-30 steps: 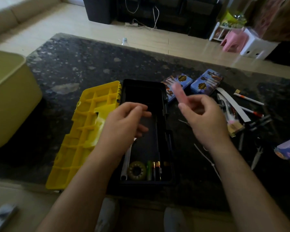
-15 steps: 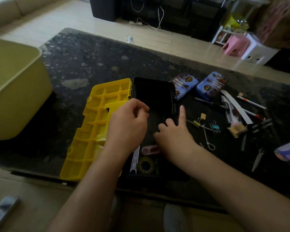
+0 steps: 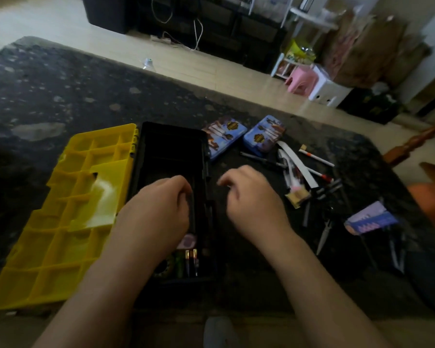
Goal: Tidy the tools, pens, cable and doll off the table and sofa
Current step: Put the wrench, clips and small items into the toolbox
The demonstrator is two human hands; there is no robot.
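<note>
An open black toolbox (image 3: pixel 171 156) lies on the dark stone table (image 3: pixel 60 96), its yellow compartment lid (image 3: pixel 68 209) folded out to the left. Inside, at the near end, are a pink item (image 3: pixel 187 241), several batteries (image 3: pixel 190 262) and a tape roll (image 3: pixel 163 267). My left hand (image 3: pixel 156 212) hovers over the box with loosely curled fingers and nothing visible in it. My right hand (image 3: pixel 251 199), blurred, is down on the table just right of the box rim, fingers curled; what lies under it is hidden. Pens (image 3: pixel 317 156), a brush (image 3: pixel 296 197) and small pliers (image 3: pixel 324 234) lie scattered to the right.
Two blue printed boxes (image 3: pixel 224 136) (image 3: pixel 264 134) sit behind my right hand. A purple card pack (image 3: pixel 369 218) lies at the right. Beyond the table are a pink stool (image 3: pixel 301 79), a white stool (image 3: pixel 327 94) and a dark cabinet with cables.
My right hand put a pink item into the toolbox, then came out to the table just right of the rim. My left hand curled and stayed over the box. The view shifted right.
</note>
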